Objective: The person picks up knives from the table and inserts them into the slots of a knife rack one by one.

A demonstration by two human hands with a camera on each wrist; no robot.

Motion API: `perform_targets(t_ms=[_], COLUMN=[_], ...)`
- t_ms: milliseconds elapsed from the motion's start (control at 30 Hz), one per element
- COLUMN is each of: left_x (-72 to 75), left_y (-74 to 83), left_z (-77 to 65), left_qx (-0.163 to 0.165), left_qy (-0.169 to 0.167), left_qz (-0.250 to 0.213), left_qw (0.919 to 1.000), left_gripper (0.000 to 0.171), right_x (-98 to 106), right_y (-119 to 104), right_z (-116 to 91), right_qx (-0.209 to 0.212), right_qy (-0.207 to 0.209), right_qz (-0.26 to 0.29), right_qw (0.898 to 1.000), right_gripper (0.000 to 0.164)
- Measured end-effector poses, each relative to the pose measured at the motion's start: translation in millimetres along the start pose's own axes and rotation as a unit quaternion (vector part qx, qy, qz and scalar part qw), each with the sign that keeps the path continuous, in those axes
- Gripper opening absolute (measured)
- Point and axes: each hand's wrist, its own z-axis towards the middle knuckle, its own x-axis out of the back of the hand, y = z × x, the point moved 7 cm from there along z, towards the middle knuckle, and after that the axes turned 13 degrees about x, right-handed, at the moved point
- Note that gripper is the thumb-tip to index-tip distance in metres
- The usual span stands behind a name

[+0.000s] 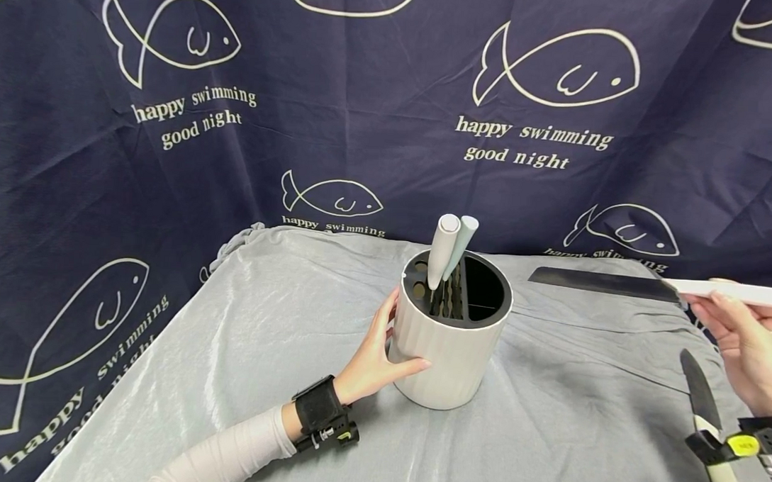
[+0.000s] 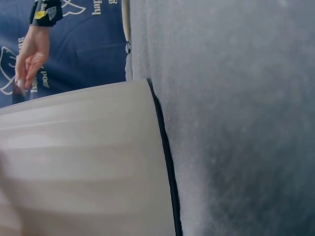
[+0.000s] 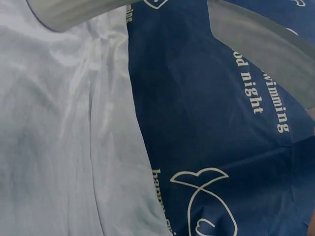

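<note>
A white ribbed knife holder [image 1: 448,364] with a black slotted top stands upright on the grey cloth; its side fills the lower left of the left wrist view. My left hand [image 1: 372,361] grips its left side, thumb across the front and fingers reaching round the back. Two handles, one white [image 1: 444,250] and one pale green [image 1: 461,247], stick up from its slots. At the far right, my right hand [image 1: 749,346] holds a kitchen knife [image 1: 608,283] by its white handle, the dark blade pointing left. That blade [image 3: 268,46] also crosses the upper right of the right wrist view.
Another knife [image 1: 701,390] with a pale handle lies on the cloth at the right, partly covered by the right wrist's camera strap. A dark blue curtain [image 1: 390,128] with fish drawings hangs behind the cloth-covered table [image 1: 281,322].
</note>
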Motion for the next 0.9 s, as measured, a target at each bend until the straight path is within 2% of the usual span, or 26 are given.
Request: perform_targets(t_ms=[133, 300, 500, 900], left_x=[-0.1, -0.1, 0.0, 0.0], left_y=[-0.7, -1.0, 0.1, -0.3], left_z=[0.0, 0.4, 0.9, 1.7], left_qx=[0.001, -0.001, -0.006, -0.006], left_qy=[-0.001, -0.002, -0.002, -0.002], left_qz=[0.0, 0.001, 0.001, 0.001], left_qw=[1.0, 1.0, 1.0, 1.0], left_gripper=[0.11, 0.11, 0.111, 0.111], right_x=[-4, -10, -24, -44], right_y=[4, 4, 7, 21], right_z=[1, 5, 10, 13], right_qx=[-0.013, -0.002, 0.006, -0.03], right_qy=[-0.006, 0.002, -0.027, -0.022], right_qz=[0.036, 0.059, 0.034, 0.051], right_qw=[0.999, 0.998, 0.999, 0.998], right_gripper=[0.036, 0.035, 0.034, 0.036])
